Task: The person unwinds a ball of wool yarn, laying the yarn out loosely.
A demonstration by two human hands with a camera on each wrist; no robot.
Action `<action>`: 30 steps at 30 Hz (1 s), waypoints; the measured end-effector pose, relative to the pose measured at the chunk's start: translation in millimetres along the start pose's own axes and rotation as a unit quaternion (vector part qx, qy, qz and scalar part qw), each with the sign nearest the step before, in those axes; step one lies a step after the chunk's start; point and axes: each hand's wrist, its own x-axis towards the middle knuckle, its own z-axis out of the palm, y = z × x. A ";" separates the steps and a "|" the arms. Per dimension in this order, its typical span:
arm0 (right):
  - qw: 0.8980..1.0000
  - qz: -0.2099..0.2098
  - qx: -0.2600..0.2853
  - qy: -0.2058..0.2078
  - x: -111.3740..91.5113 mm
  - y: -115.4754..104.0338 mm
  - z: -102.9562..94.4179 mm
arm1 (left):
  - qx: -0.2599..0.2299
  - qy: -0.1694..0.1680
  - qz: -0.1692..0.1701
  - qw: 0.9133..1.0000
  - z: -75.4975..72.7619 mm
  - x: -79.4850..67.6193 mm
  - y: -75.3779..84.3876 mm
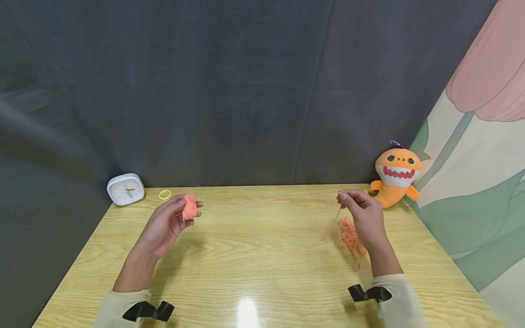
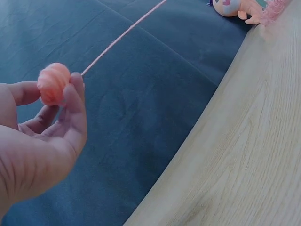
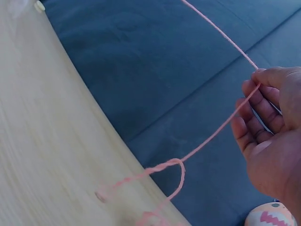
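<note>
Between the thumb and fingers of my left hand [image 1: 166,223] is a small wound ball of orange yarn [image 1: 190,207], held above the left side of the table. In the left wrist view a taut strand [image 2: 123,35] runs from the yarn ball [image 2: 53,84] up to the right. My right hand [image 1: 366,218] pinches that strand between thumb and forefinger, over the table's right side. Below the pinch, the yarn [image 3: 221,126] hangs slackly and twists into a loop. A loose tangled heap of yarn [image 1: 350,239] lies on the table beside and beneath my right hand.
A white clock [image 1: 126,189] stands at the table's back left corner, with a yellow ring [image 1: 165,195] to its right. At the back right sits an orange shark plush toy [image 1: 397,175]. A dark curtain [image 1: 229,91] hangs behind the wooden table [image 1: 254,264].
</note>
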 end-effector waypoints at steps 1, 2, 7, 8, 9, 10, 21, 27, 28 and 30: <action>1.000 -0.002 -0.001 0.003 0.5 -1.7 -2.0 | 0.010 0.008 -0.002 1.000 0.5 0.2 -0.1; 1.000 -0.001 -0.002 0.004 0.9 -3.3 -4.2 | 0.019 0.016 -0.004 1.000 1.0 0.5 -0.1; 1.000 0.007 -0.010 0.010 3.1 -9.4 -13.2 | 0.065 0.058 -0.018 0.996 2.9 0.7 -0.6; 1.000 0.009 -0.008 0.011 3.4 -10.6 -14.7 | 0.071 0.064 -0.022 0.995 3.0 0.7 -0.8; 1.000 0.009 -0.004 0.014 3.8 -11.5 -16.0 | 0.079 0.068 -0.027 0.994 3.0 0.6 -0.9; 1.000 0.008 -0.002 0.017 4.0 -12.5 -17.3 | 0.085 0.069 -0.031 0.993 3.0 0.6 -1.2; 0.996 -0.018 0.053 0.069 7.1 -22.1 -29.8 | 0.129 0.068 -0.041 0.988 0.7 1.9 -3.6; 0.996 -0.006 0.066 0.067 2.5 -24.5 -43.0 | 0.126 0.083 -0.038 0.988 0.0 1.4 -2.1; 0.995 -0.006 0.073 0.067 1.8 -24.6 -45.6 | 0.126 0.084 -0.036 0.988 -0.2 1.4 -1.8; 0.994 -0.010 0.086 0.067 0.4 -24.6 -50.4 | 0.122 0.089 -0.034 0.988 -0.7 1.2 -1.3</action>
